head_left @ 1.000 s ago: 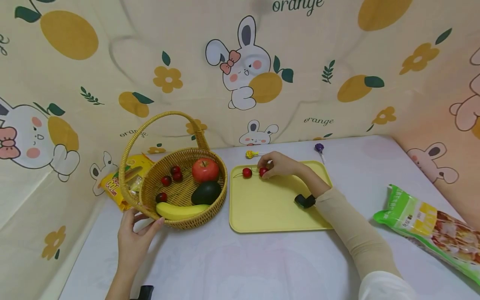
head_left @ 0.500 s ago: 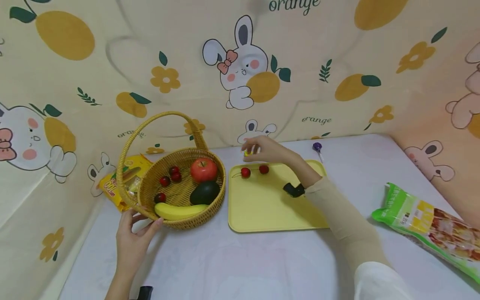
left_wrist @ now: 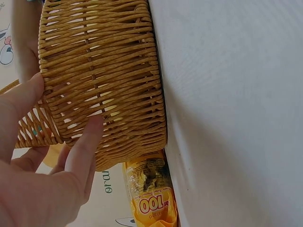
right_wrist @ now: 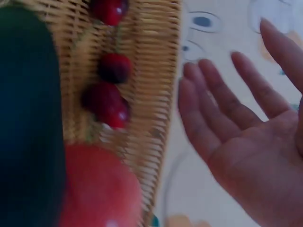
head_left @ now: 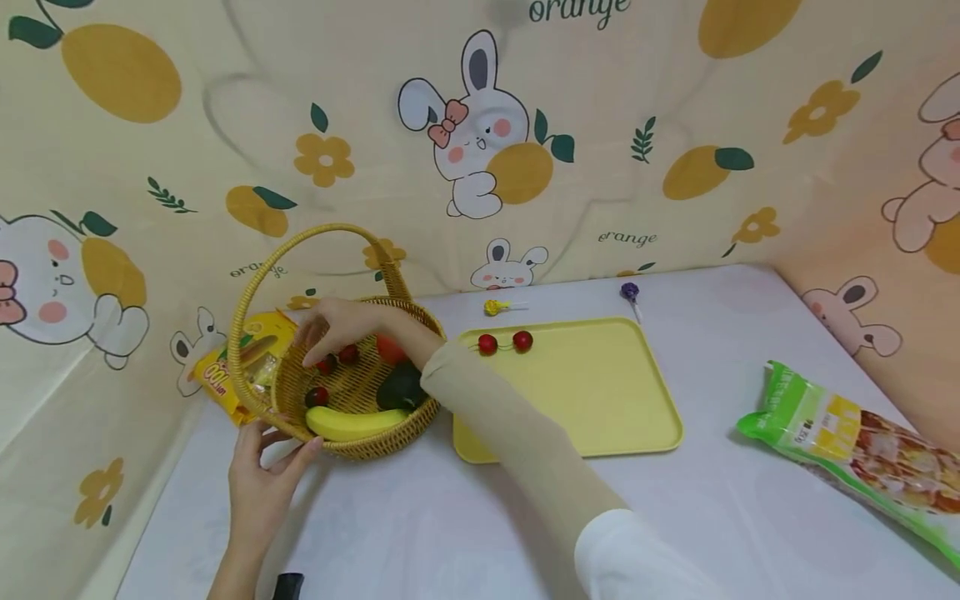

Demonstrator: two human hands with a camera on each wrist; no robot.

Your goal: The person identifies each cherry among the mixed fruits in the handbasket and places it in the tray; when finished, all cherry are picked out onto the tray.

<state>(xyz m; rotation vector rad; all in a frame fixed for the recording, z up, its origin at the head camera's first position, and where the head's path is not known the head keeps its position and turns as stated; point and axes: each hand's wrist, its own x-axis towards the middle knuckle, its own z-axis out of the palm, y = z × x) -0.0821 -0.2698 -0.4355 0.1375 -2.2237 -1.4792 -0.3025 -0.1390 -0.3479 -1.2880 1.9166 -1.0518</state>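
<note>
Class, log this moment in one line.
left hand: holds wicker basket | right hand: empty, above basket | inside: cherries, banana, apple, avocado | yellow tray: two cherries

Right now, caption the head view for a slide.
Left hand holds a wicker basket of fruit; right hand hovers over it.

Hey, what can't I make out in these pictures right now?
Head view: much of the apple, behind the right arm; the right end of the green bag, cut off by the picture's edge.
Left wrist view: inside the basket, mostly hidden by its wall.
Right wrist view: cherries, blurred.
</note>
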